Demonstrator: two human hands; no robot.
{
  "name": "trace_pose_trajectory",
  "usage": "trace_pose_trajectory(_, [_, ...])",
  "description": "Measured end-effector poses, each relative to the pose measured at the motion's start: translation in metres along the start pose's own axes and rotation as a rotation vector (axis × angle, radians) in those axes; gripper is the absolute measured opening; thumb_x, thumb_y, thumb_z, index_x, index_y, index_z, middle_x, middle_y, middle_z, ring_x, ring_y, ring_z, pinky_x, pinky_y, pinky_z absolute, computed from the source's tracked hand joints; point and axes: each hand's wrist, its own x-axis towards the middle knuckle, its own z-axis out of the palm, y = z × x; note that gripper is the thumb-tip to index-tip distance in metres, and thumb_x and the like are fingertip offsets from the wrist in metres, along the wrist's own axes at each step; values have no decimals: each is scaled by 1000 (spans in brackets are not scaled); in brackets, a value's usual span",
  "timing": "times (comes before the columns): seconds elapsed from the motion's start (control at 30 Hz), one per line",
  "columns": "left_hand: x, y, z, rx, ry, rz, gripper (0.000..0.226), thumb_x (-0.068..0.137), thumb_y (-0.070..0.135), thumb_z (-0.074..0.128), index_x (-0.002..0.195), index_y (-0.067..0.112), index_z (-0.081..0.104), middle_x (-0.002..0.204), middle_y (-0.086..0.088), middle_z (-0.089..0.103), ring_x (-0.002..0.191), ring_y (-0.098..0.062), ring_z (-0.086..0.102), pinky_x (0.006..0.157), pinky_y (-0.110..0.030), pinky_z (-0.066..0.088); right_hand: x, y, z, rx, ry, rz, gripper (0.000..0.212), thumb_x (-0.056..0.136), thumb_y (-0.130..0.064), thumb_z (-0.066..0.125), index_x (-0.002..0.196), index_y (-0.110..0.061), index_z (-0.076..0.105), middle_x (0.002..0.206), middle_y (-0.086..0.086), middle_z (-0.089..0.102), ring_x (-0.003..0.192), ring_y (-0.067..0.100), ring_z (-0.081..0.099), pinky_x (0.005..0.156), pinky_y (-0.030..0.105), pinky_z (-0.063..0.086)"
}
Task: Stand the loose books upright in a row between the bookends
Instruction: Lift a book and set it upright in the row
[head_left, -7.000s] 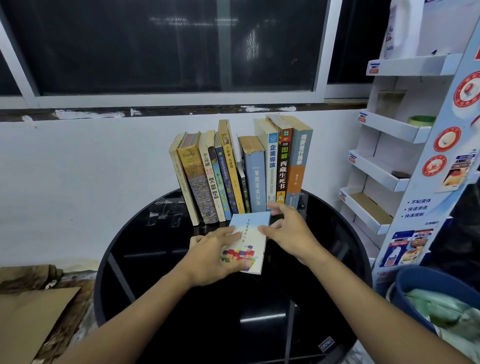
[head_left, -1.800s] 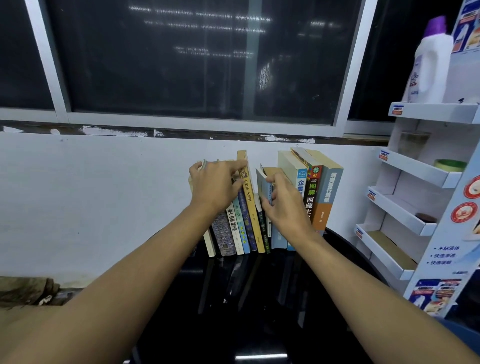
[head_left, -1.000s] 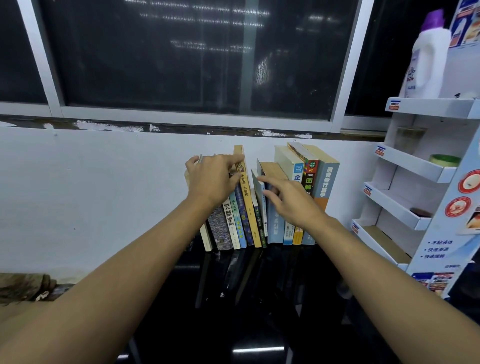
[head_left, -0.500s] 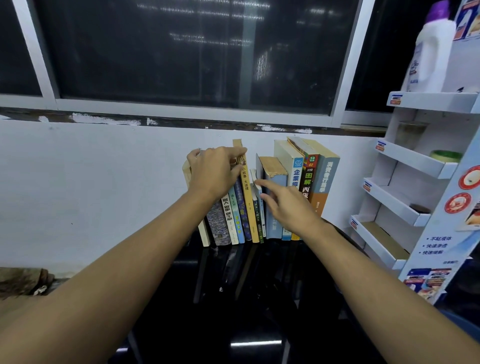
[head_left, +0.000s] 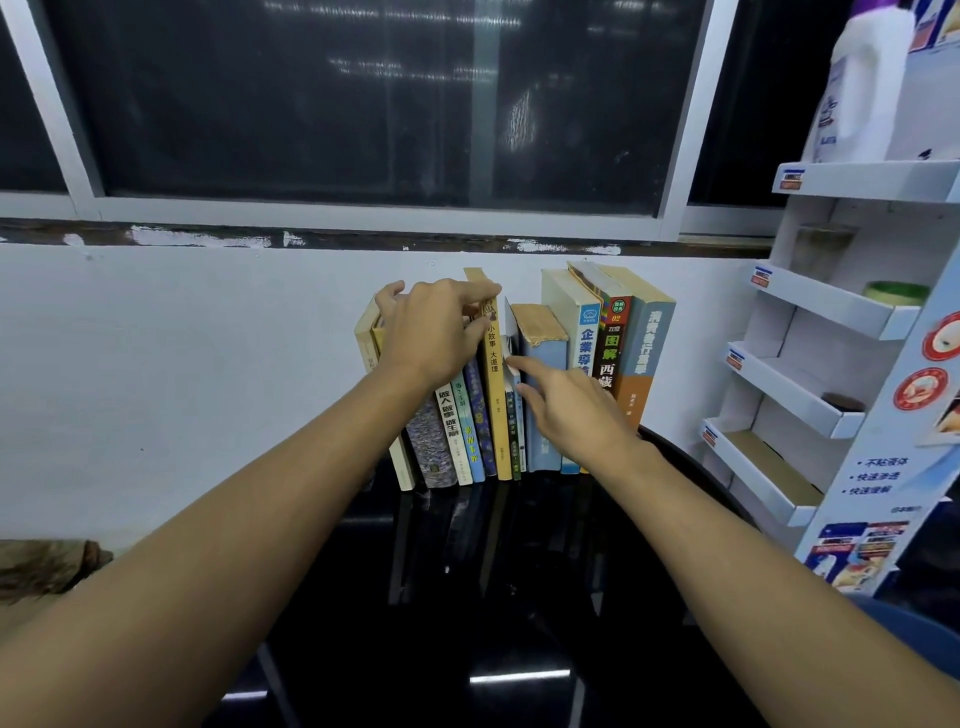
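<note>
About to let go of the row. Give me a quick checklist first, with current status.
1. Thin book slotted between yellow book and blue hardback: ok.
2. Thin book pushed flush with the row: cannot tell, right hand covers it.
3. Right hand's fingers straight, pressing the thin book: ok.
4. Left hand grips tops of left-side books: ok.
5. Left-side books upright: not ok, they tilt.
6. Bookends at both ends: cannot tell, none visible.

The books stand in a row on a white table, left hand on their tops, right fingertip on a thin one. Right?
Not quite. The head view shows the table under the books is glossy black, not white; the rest holds.
</note>
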Motion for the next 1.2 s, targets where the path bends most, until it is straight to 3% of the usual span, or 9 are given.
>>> trace_pose_trajectory(0.13, [2, 2, -4, -18, -18, 4, 34, 97, 36, 64, 130, 43, 65, 112, 10, 76, 124, -17, 57, 114, -52, 22, 0, -2, 0, -28, -24, 6, 42, 108, -35, 42, 150, -34, 42, 104, 14, 70, 95, 38, 65, 74, 44, 55])
trace_pose_trajectory(0.33, [2, 1, -5, -6, -13, 8, 34, 97, 37, 64, 130, 43, 64, 108, 12, 76, 122, -15, 58, 114, -50, 22, 5, -5, 1, -54, -35, 21, 41, 108, -30, 42, 150, -30, 42, 107, 16, 69, 96, 38, 65, 71, 41, 47])
trace_pose_trajectory(0.6, [3, -1, -6, -17, -17, 12, 34, 96, 37, 65, 130, 44, 64, 107, 12, 77, 121, -15, 58, 113, -47, 24, 9, -5, 4, -35, -51, 33, 39, 109, -30, 40, 148, -30, 44, 103, 14, 69, 92, 38, 65, 67, 41, 46])
trace_pose_trajectory(0.83, [5, 1, -3, -26, -10, 19, 34, 97, 37, 65, 130, 43, 64, 108, 11, 76, 121, -15, 58, 112, -45, 23, 6, -4, 5, -15, -37, 35, 40, 108, -30, 40, 148, -30, 42, 93, 12, 69, 81, 35, 65, 69, 44, 55])
trace_pose_trajectory(1.2, [2, 2, -9, 23, -31, 33, 36, 97, 39, 63, 134, 42, 62, 111, 12, 76, 123, -16, 56, 113, -48, 22, -5, -16, -1, -80, -105, 28, 58, 104, -18, 42, 158, -30, 24, 103, 14, 66, 88, 39, 64, 69, 43, 51])
